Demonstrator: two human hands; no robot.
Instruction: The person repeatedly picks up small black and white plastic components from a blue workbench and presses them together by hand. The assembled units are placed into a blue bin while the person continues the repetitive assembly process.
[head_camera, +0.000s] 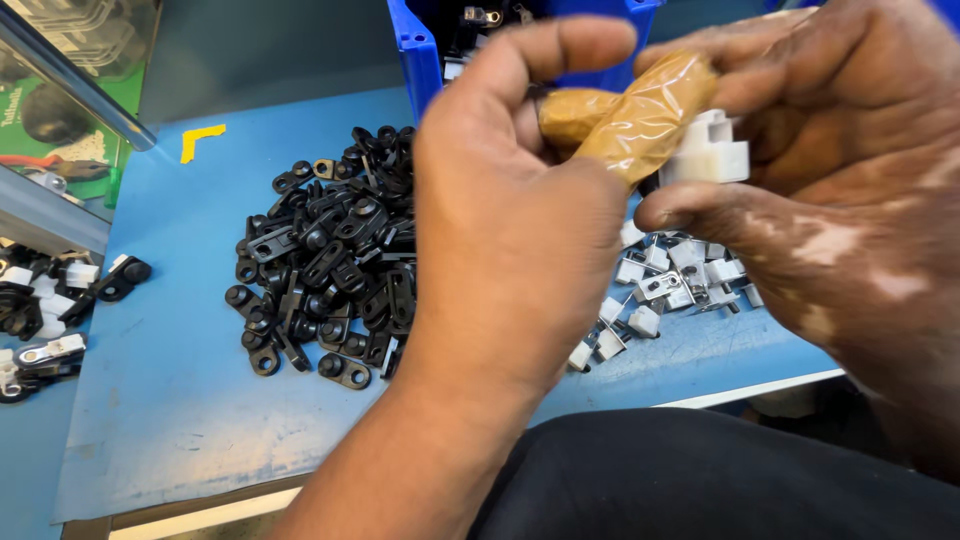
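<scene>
Right hand (840, 200) has a small white plastic block (715, 150) pinched in its grip, between the thumb below and a finger wrapped in brownish tape (645, 110) above. Left hand (510, 210) is curled just beside that, fingertips touching the taped finger, holding nothing itself. Under the grip: loose white clips (670, 285). Left of it, a heap of black brackets (325, 265) on the blue surface (170, 400).

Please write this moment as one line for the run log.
right hand: holds white plastic part | left hand: raised beside it, grip unclear | blue mat: black parts pile, white parts pile
</scene>
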